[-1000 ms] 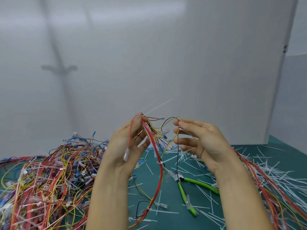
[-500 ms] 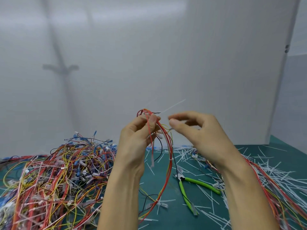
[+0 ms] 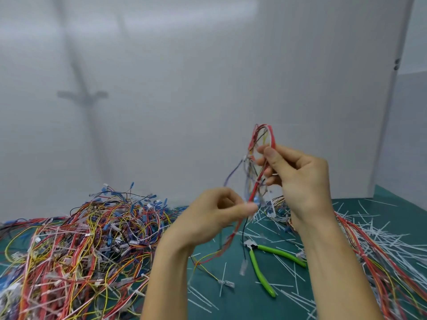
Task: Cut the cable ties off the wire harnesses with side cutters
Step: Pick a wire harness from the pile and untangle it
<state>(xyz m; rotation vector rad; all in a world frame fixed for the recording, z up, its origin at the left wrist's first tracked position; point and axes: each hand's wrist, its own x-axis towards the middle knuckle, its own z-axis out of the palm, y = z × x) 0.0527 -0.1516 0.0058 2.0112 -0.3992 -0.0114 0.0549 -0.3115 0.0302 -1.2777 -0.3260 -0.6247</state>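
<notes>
Right hand (image 3: 300,179): up high, thumb and fingers pinching the wire harness (image 3: 256,189) just under its top loop.
Left hand (image 3: 215,214): lower, fingers curled, tips at the harness's dangling strands. Too blurry on my feed to tell if it's gripping.
Side cutters (image 3: 280,254): lying on the green mat (image 3: 242,306) below the hands, apart from both.
Harness pile (image 3: 80,239): big tangle, left.
Cut ties (image 3: 381,236): white strips scattered right.

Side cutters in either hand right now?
No, the side cutters lie on the green mat between the forearms, while the right hand grips the wire harness.
</notes>
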